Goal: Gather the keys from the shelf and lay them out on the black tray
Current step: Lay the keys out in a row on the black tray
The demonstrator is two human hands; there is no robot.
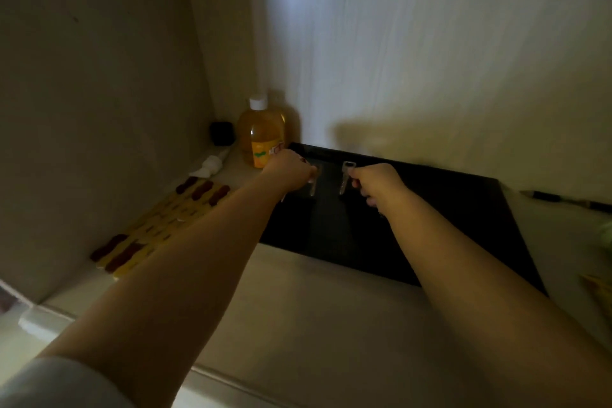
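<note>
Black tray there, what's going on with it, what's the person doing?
A person is reaching both arms over the black tray, which lies on a pale surface against the wall. The left hand is closed over a silver key at the tray's far left, and the right hand touches a second key beside it. Both keys sit side by side over the tray. An orange bottle stands behind the tray's far left corner, and a yellow mat lies to its left.
</note>
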